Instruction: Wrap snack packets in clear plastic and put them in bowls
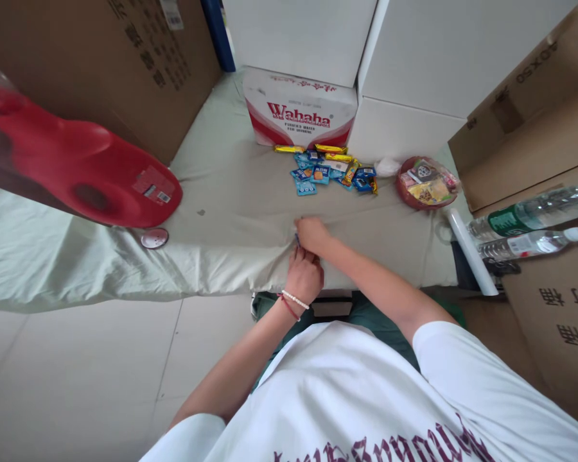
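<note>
With the fingers of my left hand [306, 280] and right hand [314, 235], I'm pinching a small bluish thing [297, 239] near the surface's [231, 212] front edge. I'm risking dropping it over that edge should my pinch loosen. My fingers are hiding its long axis and direction. Snack packets [320, 174] are lying toward the back edge.

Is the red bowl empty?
No, the red bowl has things in it: colourful packets show inside its rim.

Left hand [306, 277]: near side, fingers curled
Right hand [313, 235]: just beyond the left, fingers bent
Left forearm [243, 359]: aslant from near left
Right forearm [385, 282]: aslant from near right
</note>
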Demonstrator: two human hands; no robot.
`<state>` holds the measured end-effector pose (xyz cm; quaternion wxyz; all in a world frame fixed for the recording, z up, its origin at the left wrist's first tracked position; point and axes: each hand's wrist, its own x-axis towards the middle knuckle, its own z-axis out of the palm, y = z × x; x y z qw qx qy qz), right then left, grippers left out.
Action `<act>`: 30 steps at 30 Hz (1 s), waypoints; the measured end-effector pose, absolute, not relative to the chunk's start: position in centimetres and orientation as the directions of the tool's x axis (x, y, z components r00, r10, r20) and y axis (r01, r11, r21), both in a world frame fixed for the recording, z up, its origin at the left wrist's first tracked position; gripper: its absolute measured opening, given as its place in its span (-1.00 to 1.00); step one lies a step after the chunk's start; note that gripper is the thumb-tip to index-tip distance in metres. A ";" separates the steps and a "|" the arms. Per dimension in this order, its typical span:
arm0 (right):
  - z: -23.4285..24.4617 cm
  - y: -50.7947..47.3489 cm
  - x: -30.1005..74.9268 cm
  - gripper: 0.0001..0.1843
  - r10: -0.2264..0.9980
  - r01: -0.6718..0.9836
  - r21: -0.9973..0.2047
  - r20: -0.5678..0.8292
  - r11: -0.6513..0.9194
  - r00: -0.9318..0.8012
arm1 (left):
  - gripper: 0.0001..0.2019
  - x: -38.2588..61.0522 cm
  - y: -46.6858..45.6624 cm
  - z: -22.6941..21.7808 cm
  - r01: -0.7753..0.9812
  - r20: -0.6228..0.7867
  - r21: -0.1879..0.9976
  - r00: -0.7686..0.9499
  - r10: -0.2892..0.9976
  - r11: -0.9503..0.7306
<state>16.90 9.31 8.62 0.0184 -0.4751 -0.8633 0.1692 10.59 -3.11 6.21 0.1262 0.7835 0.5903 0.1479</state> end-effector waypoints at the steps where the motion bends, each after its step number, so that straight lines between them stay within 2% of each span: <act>1: 8.4 8.7 16.4 -0.72 0.830 0.824 -0.268 -0.123 0.500 -0.544 | -0.77 10.3 -3.6 6.1 0.887 0.074 0.371 0.268 0.961 -0.276; 3: 8.4 7.5 16.0 -0.70 0.836 0.840 -0.172 -0.119 0.514 -0.536 | -0.76 9.6 -4.7 5.8 0.884 0.071 0.383 0.262 0.963 -0.268; 5: 8.9 6.4 16.2 -0.61 0.803 0.811 -0.130 -0.119 0.570 -0.583 | -0.74 8.7 -5.8 5.4 0.869 0.084 0.415 0.259 0.962 -0.270; 11: 9.7 5.5 18.0 -0.76 0.764 0.786 -0.134 -0.182 0.604 -0.618 | -0.74 6.0 -7.5 4.2 0.804 0.163 0.544 0.181 0.970 -0.241; 17: 8.8 5.8 20.2 -0.61 0.790 0.792 -0.142 -0.085 0.593 -0.607 | -0.78 3.8 -5.3 2.8 0.800 0.275 0.572 0.019 0.961 -0.179; 20: 8.4 5.9 22.7 -0.57 0.850 0.814 -0.282 0.011 0.508 -0.526 | -0.80 3.1 -3.4 2.1 0.795 0.270 0.583 0.002 0.963 -0.165; 23: 8.1 6.9 27.3 -0.54 0.924 0.751 -0.558 0.085 0.354 -0.372 | -0.83 3.0 -2.2 1.5 0.816 0.267 0.558 -0.003 0.964 -0.152; 26: 9.0 9.4 34.5 -0.52 0.990 0.569 -0.812 0.075 0.132 -0.122 | -0.86 3.6 -2.2 1.1 0.853 0.290 0.503 -0.016 0.957 -0.138; 28: 10.6 12.0 40.6 -0.51 0.993 0.439 -0.898 0.088 0.045 0.079 | -0.86 3.9 -2.5 0.9 0.871 0.308 0.469 -0.007 0.951 -0.146; 30: 13.0 15.1 47.0 -0.51 0.945 0.336 -0.941 0.145 0.040 0.295 | -0.86 4.1 -2.7 0.7 0.882 0.332 0.443 0.004 0.943 -0.160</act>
